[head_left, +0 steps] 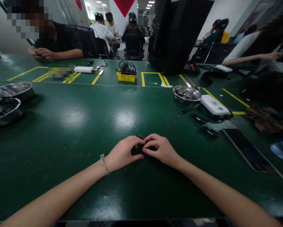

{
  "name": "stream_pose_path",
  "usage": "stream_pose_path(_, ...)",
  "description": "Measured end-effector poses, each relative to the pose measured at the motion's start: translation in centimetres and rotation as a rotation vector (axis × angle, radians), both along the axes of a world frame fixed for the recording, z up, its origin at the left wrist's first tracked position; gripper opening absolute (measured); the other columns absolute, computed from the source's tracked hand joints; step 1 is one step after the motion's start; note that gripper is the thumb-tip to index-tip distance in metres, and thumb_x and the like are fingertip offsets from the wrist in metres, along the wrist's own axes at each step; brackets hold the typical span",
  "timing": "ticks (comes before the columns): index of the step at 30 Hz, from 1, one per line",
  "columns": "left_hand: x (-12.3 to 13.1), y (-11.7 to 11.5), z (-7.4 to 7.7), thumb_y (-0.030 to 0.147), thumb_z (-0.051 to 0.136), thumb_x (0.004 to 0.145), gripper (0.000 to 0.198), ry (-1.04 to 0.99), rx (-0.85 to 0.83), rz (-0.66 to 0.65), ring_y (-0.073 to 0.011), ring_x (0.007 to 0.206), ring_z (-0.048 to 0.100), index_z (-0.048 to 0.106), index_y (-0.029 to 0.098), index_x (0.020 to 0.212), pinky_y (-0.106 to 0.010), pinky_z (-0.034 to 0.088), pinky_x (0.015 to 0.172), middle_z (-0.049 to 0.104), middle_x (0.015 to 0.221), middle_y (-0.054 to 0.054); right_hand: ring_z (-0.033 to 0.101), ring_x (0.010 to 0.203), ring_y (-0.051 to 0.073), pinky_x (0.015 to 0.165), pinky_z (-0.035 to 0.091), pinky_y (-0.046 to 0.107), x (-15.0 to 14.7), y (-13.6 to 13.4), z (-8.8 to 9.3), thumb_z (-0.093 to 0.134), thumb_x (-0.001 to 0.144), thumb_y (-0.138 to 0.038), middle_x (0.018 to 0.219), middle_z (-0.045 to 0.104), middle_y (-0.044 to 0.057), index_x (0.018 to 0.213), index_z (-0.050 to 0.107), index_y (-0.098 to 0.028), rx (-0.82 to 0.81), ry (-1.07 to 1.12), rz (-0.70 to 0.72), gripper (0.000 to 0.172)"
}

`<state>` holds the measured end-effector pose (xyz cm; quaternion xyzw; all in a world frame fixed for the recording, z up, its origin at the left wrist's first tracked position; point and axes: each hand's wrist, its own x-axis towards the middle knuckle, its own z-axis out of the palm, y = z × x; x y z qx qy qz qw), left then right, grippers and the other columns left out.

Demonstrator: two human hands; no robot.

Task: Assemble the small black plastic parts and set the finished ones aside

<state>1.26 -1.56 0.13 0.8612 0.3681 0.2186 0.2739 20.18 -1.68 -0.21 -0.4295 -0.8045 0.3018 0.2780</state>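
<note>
Dim foreground, pale glare on the green tabletop [61, 148], smeared edges.

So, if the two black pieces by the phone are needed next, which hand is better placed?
The right hand, probably: the black pieces lie out on its side, and the left hand would have to reach across it. Both hands are busy with a small dark item, though.

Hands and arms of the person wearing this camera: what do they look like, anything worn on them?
The left hand and right hand are ungloved. A thin, cord-like bracelet, mostly light blue, circles the left wrist; none shows on the right. The left forearm and right forearm show no sleeves.
</note>
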Motion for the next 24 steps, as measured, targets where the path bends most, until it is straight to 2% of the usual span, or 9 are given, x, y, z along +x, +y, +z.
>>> stream_pose_path(5, -0.11, 0.04, 0.03, 0.02, 0.068, 0.067, 0.034, -0.012, -0.007, 0.002, -0.017, 0.084, 0.055, 0.055, 0.019, 0.098, -0.031, 0.046, 0.075, 0.058, 0.092, -0.003, 0.055, 0.083, 0.015, 0.075, 0.042, 0.03, -0.41, -0.37, -0.04, 0.062, 0.07, -0.02, 0.087, 0.061, 0.002, 0.069, 0.067, -0.022, 0.034, -0.024, -0.036, 0.006)
stream_pose_path(9, -0.5, 0.37, -0.11, 0.02, 0.068, 0.067, 0.04, -0.023, -0.027, -0.057, -0.0172, 0.091, 0.054, 0.055, 0.02, 0.104, -0.03, 0.046, 0.08, 0.057, 0.1, -0.004, 0.054, 0.082, 0.015, 0.073, 0.043, 0.029, -0.67, -0.68, 0.06, 0.062, 0.069, -0.019, 0.086, 0.061, 0.001, 0.067, 0.066, -0.022, 0.047, -0.054, -0.054, 0.005)
stream_pose_path(12, -0.73, 0.6, -0.29, 0.019, 0.066, 0.069, 0.037, -0.036, -0.022, -0.103, -0.0164, 0.093, 0.054, 0.056, 0.019, 0.105, -0.029, 0.046, 0.082, 0.056, 0.102, -0.005, 0.054, 0.082, 0.015, 0.073, 0.043, 0.029, -0.71, -0.74, 0.02, 0.062, 0.069, -0.02, 0.086, 0.061, 0.001, 0.066, 0.066, -0.021, 0.044, -0.063, -0.065, 0.006)
stream_pose_path(17, -0.8, 0.6, -0.67, 0.018, 0.062, 0.074, 0.035, -0.06, 0.043, -0.135, -0.0162, 0.097, 0.053, 0.056, 0.02, 0.108, -0.029, 0.046, 0.083, 0.055, 0.108, -0.006, 0.054, 0.084, 0.016, 0.074, 0.042, 0.03, -0.63, -0.69, -0.22, 0.062, 0.069, -0.02, 0.089, 0.062, 0.001, 0.067, 0.067, -0.022, 0.045, -0.055, -0.081, 0.006)
stream_pose_path(24, -0.84, 0.6, -0.85, 0.018, 0.063, 0.074, 0.036, -0.052, 0.128, -0.138, -0.016, 0.091, 0.055, 0.057, 0.021, 0.109, -0.028, 0.047, 0.079, 0.06, 0.104, -0.005, 0.056, 0.082, 0.015, 0.073, 0.043, 0.03, -0.7, -0.59, 0.06, 0.062, 0.068, -0.018, 0.087, 0.064, 0.001, 0.066, 0.068, -0.022, 0.02, -0.036, -0.086, 0.007)
